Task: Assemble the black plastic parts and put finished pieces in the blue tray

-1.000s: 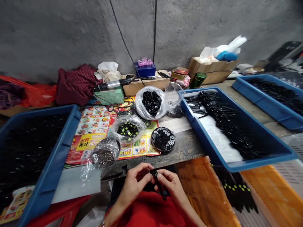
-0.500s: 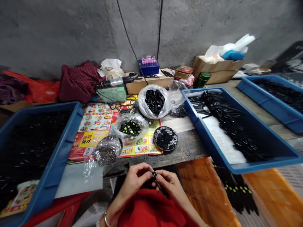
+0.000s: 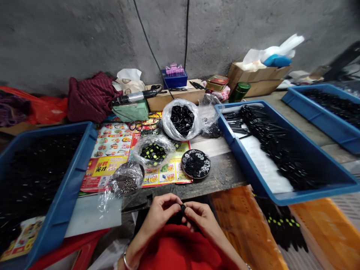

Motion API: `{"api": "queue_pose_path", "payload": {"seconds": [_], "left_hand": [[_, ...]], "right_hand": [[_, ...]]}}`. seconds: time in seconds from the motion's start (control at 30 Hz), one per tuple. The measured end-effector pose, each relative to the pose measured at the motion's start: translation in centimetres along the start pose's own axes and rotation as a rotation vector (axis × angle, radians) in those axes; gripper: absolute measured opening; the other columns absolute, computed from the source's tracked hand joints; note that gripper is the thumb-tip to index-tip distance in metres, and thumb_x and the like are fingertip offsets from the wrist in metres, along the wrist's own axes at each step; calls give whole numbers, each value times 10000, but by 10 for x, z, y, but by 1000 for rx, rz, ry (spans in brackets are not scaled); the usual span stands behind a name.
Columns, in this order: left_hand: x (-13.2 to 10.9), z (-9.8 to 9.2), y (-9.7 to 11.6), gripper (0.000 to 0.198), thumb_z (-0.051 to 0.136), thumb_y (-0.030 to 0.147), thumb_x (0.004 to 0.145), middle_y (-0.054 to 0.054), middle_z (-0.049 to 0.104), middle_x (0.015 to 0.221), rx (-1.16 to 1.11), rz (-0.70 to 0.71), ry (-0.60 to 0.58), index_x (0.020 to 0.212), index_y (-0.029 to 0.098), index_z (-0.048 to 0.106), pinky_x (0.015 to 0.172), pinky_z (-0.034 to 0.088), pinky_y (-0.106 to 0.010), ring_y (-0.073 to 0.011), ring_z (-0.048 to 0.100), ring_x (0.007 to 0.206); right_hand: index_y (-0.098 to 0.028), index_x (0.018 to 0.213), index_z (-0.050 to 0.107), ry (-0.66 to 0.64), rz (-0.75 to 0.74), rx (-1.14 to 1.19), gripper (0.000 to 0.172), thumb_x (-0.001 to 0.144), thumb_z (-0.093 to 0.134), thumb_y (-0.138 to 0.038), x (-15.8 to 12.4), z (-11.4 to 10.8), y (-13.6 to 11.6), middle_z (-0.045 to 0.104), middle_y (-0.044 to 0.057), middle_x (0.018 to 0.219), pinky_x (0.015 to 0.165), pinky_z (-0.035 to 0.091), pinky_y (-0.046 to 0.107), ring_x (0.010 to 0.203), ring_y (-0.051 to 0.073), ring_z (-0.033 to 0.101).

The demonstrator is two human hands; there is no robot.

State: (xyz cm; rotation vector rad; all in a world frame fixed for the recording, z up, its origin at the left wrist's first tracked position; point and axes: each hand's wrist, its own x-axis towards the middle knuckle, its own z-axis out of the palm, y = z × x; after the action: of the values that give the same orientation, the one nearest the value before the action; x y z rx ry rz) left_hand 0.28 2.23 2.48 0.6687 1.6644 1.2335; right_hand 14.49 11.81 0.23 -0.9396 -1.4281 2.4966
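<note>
Black piece (image 3: 183,207) sits pinched between your two hands, just off the near edge of the table (image 3: 222,174) and above the red cloth (image 3: 180,251) on your lap. Your left hand (image 3: 163,210) closes on it from the left with thumb and forefinger, and your right hand (image 3: 201,217) closes on it from the right, so the fingertips of both nearly meet around it. Only its upper end shows, turned up towards the table. The rest is hidden under your right fingers, so you cannot tell how its long axis runs. Half a second ago a thin black shaft slanted down and to the right below your right hand; that shaft is now out of sight. Both hands have kept much the same place, in line with the round dish (image 3: 195,164) of black parts near the table's near edge.
</note>
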Motion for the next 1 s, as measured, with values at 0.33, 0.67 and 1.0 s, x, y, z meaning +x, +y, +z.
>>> {"api": "queue_pose_path", "payload": {"seconds": [0.33,0.67,1.0], "left_hand": [[0,-1,5,86,631,193,719,-14,652,653,50,17,-31,737,140,696,601,447,-231,-144,558,610],[0,-2,13,102,588,158,752,-18,656,679,209,79,-55,743,150,689,596,435,-216,-150,566,638],[48,-29,89,129,588,194,810,-27,735,824,517,382,-10,829,183,715,672,479,-232,-178,651,761]], "right_hand": [[-110,788,689,-2,10,-31,544,687,690,-644,0,-2,-2,646,16,578,399,384,170,397,64,473],[-101,747,710,11,-2,5,558,688,686,-656,10,-4,14,639,32,552,388,346,163,380,60,460],[-142,758,740,107,-293,-405,391,882,557,-464,7,-17,-41,683,53,610,468,387,218,481,133,539]]}}
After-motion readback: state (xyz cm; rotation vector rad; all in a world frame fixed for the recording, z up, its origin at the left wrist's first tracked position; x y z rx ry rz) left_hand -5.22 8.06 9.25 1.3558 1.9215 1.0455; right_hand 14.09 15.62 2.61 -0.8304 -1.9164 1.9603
